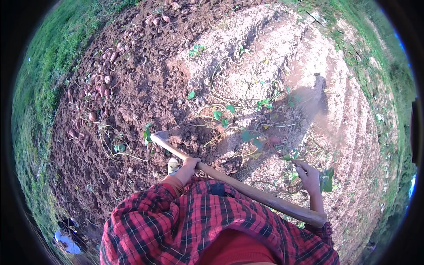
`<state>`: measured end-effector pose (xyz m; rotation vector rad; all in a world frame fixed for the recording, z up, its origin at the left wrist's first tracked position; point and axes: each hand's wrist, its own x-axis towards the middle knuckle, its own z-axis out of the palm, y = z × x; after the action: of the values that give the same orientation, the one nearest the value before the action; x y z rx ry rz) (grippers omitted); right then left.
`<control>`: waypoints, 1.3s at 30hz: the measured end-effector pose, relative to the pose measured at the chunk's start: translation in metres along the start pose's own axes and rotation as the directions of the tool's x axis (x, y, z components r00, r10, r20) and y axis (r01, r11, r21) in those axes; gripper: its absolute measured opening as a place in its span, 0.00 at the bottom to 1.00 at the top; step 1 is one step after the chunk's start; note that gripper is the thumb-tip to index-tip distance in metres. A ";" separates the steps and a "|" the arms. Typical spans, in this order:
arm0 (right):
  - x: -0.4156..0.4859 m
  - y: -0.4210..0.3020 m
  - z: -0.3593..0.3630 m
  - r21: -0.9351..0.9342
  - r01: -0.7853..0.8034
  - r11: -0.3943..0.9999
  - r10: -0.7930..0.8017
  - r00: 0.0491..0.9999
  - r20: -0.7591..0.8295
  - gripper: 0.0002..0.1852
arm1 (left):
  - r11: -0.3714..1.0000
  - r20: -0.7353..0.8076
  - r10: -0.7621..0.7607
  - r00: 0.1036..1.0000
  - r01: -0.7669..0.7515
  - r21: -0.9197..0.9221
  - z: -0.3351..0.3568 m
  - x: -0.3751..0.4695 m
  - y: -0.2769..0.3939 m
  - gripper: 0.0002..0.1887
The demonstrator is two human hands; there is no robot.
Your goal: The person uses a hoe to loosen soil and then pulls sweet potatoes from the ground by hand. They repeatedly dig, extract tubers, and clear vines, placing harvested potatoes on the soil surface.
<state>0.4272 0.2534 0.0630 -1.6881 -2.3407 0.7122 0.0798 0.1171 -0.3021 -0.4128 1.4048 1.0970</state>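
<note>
My left hand (187, 170) grips the wooden handle of a hoe (245, 188), which slants across the front of my body. Its thick butt end lies beside my right forearm. The hoe's head (161, 134) is at the far end, over dark, broken soil. My right hand (308, 177) is closed on a leafy vine stem (294, 160), with large green leaves hanging beside the wrist. Beyond its fingers, a blurred reddish root (274, 141), seemingly a sweet potato, appears at the stem's end; whether it hangs or touches the ground is hard to tell.
Several heaps of sweet potatoes (101, 87) lie on the dug soil (142, 96) at left. Cut vines (217, 96) trail over the paler ridges (261, 63). My shoe (172, 165) shows beside my left hand. Another person (68, 240) is at lower left, near the grass (43, 89).
</note>
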 end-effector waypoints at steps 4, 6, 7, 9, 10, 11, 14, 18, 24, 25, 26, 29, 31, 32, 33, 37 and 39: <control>0.043 -0.055 0.003 -0.085 0.147 0.986 -0.152 0.987 -0.060 0.14 | 0.958 0.080 -0.081 0.993 0.055 0.282 0.013 -0.056 0.031 0.08; 0.061 -0.084 0.006 -0.056 0.210 0.976 -0.215 0.971 -0.104 0.15 | 0.951 0.162 -0.055 0.985 0.003 0.308 0.008 -0.066 0.041 0.12; 0.069 -0.105 0.006 -0.011 0.204 0.979 -0.204 0.976 -0.079 0.15 | 0.949 0.190 -0.050 0.981 -0.013 0.315 -0.002 -0.069 0.046 0.14; 0.078 -0.131 0.003 0.044 0.409 0.911 -0.403 0.908 -0.112 0.15 | 0.576 0.332 0.125 0.935 -0.341 0.743 -0.027 -0.070 0.087 0.21; 0.079 -0.143 0.001 0.076 0.343 0.936 -0.336 0.938 -0.086 0.15 | 0.498 0.303 0.321 0.897 -0.433 0.751 -0.028 -0.088 0.110 0.27; 0.080 -0.158 -0.002 0.103 0.289 0.952 -0.284 0.957 -0.059 0.15 | 0.458 0.351 0.504 0.789 -0.589 0.665 -0.035 -0.104 0.136 0.28; 0.084 -0.172 -0.002 0.173 0.401 0.900 -0.386 0.915 -0.115 0.13 | 0.826 0.459 0.477 0.750 -0.560 0.057 -0.013 -0.172 0.223 0.28; 0.083 -0.208 0.004 0.313 0.374 0.873 -0.366 0.927 -0.085 0.12 | 0.731 0.770 0.448 0.455 -0.682 -0.022 0.019 -0.229 0.304 0.35; 0.084 -0.238 0.013 0.157 0.251 0.955 -0.225 0.960 -0.170 0.14 | 0.872 0.954 0.213 0.212 -0.482 -0.087 0.041 -0.254 0.312 0.28; 0.085 -0.238 0.013 0.144 0.219 0.965 -0.192 0.965 -0.176 0.14 | 0.904 0.919 0.216 0.329 -0.423 -0.061 0.040 -0.254 0.312 0.26; 0.084 -0.238 0.014 0.161 0.169 0.972 -0.141 0.975 -0.169 0.14 | 0.892 0.935 0.211 0.286 -0.447 -0.065 0.041 -0.257 0.315 0.26; 0.086 -0.245 0.023 0.173 0.059 0.983 -0.038 0.992 -0.123 0.14 | 0.850 0.939 0.207 0.274 -0.525 -0.034 0.040 -0.258 0.325 0.28; 0.086 -0.257 0.033 0.101 0.015 0.995 -0.006 0.996 -0.084 0.14 | 0.841 0.954 0.197 0.228 -0.540 -0.045 0.039 -0.256 0.327 0.29; 0.086 -0.265 0.037 0.089 0.023 0.996 -0.017 0.997 -0.069 0.14 | 0.770 0.953 0.167 0.252 -0.637 0.033 0.037 -0.260 0.331 0.29; 0.087 -0.267 0.041 0.068 0.026 0.997 -0.023 0.998 -0.051 0.14 | 0.686 0.952 0.134 0.277 -0.719 0.113 0.036 -0.264 0.336 0.29; 0.089 -0.272 0.055 0.075 0.096 0.993 -0.093 0.995 -0.042 0.15 | 0.867 0.874 0.219 0.434 -0.498 0.030 0.032 -0.249 0.332 0.17; 0.089 -0.280 0.062 0.056 0.092 0.994 -0.092 0.996 -0.011 0.16 | 0.857 0.779 0.337 0.528 -0.515 -0.022 0.037 -0.226 0.331 0.14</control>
<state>0.1340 0.2501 0.1289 -1.5460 -2.3522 0.7450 -0.1190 0.2254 0.0303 0.5775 0.8209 1.2820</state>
